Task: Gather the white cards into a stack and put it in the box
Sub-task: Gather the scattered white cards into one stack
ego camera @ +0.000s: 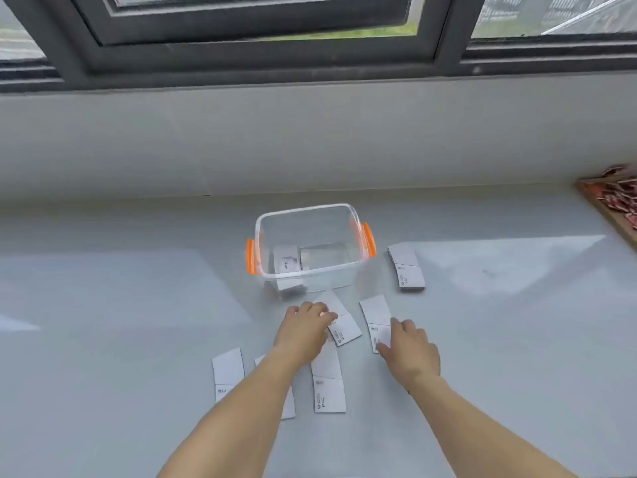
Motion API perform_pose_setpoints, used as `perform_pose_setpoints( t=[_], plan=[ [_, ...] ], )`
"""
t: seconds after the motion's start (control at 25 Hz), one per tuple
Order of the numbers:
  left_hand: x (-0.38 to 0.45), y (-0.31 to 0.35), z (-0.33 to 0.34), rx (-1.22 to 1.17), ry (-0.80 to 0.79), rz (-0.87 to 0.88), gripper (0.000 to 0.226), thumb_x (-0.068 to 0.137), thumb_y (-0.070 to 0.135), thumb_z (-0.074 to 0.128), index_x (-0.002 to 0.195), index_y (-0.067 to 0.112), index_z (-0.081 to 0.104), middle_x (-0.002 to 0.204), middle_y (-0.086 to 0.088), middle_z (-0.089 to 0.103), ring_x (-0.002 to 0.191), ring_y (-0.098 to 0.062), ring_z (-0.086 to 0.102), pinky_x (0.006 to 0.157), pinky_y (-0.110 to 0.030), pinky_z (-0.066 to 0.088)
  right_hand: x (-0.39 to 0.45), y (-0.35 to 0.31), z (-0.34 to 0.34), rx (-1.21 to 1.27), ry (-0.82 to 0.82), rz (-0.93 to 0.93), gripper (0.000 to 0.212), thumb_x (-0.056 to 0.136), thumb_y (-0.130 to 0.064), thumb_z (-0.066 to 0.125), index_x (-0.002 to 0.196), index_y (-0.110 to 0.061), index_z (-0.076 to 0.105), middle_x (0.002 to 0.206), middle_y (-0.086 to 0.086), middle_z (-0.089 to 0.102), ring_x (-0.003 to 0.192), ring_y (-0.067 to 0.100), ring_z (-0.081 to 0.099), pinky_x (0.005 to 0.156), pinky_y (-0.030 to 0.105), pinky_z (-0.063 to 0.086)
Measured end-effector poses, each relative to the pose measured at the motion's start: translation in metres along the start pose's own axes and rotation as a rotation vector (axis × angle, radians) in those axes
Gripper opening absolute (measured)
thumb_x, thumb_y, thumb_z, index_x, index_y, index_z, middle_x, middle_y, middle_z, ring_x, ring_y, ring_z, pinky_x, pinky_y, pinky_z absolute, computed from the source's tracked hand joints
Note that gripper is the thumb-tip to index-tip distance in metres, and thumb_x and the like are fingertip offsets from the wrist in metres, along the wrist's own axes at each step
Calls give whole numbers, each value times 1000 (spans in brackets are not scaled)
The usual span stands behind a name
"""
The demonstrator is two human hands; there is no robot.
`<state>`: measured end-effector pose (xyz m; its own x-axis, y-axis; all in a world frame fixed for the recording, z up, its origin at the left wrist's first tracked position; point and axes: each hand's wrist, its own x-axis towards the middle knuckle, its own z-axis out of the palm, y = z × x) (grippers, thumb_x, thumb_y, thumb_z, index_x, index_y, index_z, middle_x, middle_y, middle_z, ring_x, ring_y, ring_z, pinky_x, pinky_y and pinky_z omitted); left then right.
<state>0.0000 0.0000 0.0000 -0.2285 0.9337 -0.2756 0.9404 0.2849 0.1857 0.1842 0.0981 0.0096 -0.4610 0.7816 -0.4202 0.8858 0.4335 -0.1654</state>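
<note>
box [312,215]: clear plastic, orange latches on left and right sides, no lid on, stands on the grey table [103,305] just beyond the hands. A few white cards lie on its bottom.
left hand [305,327]: palm down, fingers flat on the card nearest the box [344,331], which sits tilted just in front of the box wall. Pressing, not pinching; nothing lifted.
right hand [410,350]: palm down, fingers spread, tips on the card right of it [377,313]. Flat contact, no closed grip.
far-right cards [406,267]: small fanned pile beside the box's right side, apart from both hands.
near cards: one at left [227,369], one mostly under the left forearm [289,405], one between the forearms [329,384]. All flat on table, separate, not stacked.
tray [617,205]: wooden edge, red items, far right.
</note>
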Motion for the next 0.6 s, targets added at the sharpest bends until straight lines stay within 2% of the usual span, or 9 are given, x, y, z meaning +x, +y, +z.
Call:
perform_pose_setpoints(
  t=[0.08, 0.2, 0.36, 0.48, 0.6],
  plan=[
    [13, -7, -2, 65, -10, 57, 51, 93, 13, 51, 140, 28, 37, 153, 2, 33, 131, -27, 37, 97, -41, 36, 8, -8, 2, 22, -18, 92, 45, 94, -43, 50, 128, -16, 38, 129, 4, 45, 113, 27, 46, 76, 37, 42],
    [29, -11, 2, 137, -52, 113, 65, 91, 7, 53, 145, 28, 26, 159, 2, 21, 129, -30, 37, 93, -42, 39, 16, -19, 5, 40, -44, 182, 56, 92, -42, 53, 135, -14, 30, 132, 4, 40, 112, 28, 44, 75, 37, 43],
    [42, -16, 7, 114, -80, 149, 70, 91, 11, 55, 148, 31, 19, 158, 5, 23, 125, -31, 39, 90, -42, 42, 24, -24, 10, 119, -45, 247, 51, 90, -29, 57, 134, -20, 32, 129, 6, 38, 109, 28, 43, 79, 39, 47],
    [53, -16, 4, 53, -95, 144, 68, 88, 16, 60, 145, 29, 27, 149, 4, 36, 120, -29, 42, 84, -41, 44, 31, -22, 8, 224, -69, 259, 61, 85, -22, 62, 137, -30, 31, 129, 6, 38, 110, 28, 41, 81, 36, 43],
    [59, -15, 2, 49, -53, 149, 55, 81, 14, 65, 132, 24, 46, 134, 0, 47, 115, -28, 44, 77, -38, 40, 40, -15, 6, 329, -68, 264, 64, 78, -17, 65, 131, -39, 36, 120, 3, 43, 103, 24, 39, 78, 35, 39]
  ],
)
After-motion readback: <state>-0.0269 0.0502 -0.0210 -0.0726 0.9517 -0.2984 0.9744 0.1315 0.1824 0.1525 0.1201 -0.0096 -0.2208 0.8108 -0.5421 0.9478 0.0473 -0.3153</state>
